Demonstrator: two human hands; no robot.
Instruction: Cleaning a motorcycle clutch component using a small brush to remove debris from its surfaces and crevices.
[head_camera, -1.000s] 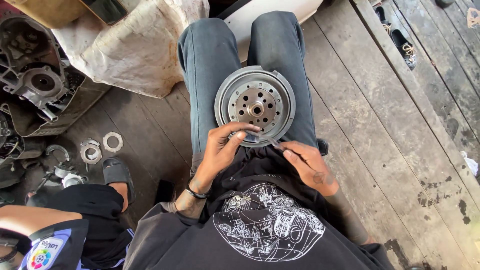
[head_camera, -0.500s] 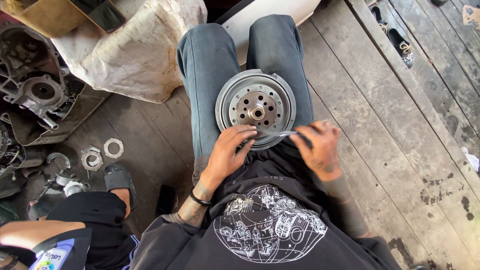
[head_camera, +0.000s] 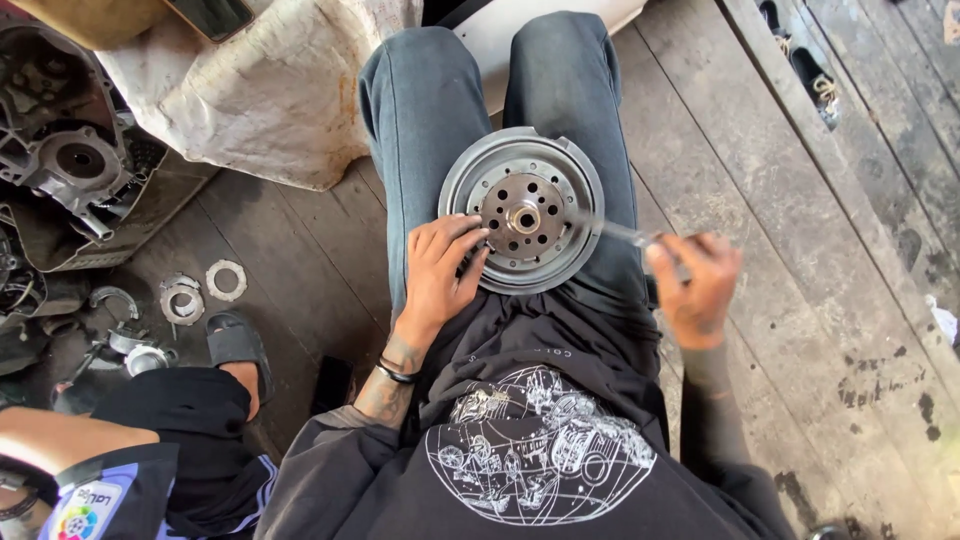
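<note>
Seated on wooden plank floor (head_camera: 800, 200), legs out in grey jeans. Round metal clutch disc (head_camera: 522, 209) lies flat across my thighs, mostly on the right one; its face shows a ring of drilled holes around a central hub.

My left hand (head_camera: 440, 265) rests on the disc's near-left edge, fingers (head_camera: 462, 238) bent and spread over the rim and perforated plate. It steadies the disc by contact; fingers are not wrapped around anything.

My right hand (head_camera: 695, 285) is just right of the disc, off its rim, curled tight around the handle of a thin metal tool (head_camera: 622, 232). The hand is motion-blurred, so exact finger placement cannot be read. The tool's shaft points from the fist toward the disc; the tip lies over the disc's right rim, and I cannot tell whether it touches.

Left of the disc, well apart: a cloth sack (head_camera: 270, 90), an engine casing (head_camera: 70, 160), loose ring-shaped parts (head_camera: 205, 290) on the boards. Nearer me on that side, another person's knee and a sandal (head_camera: 235, 340).
</note>
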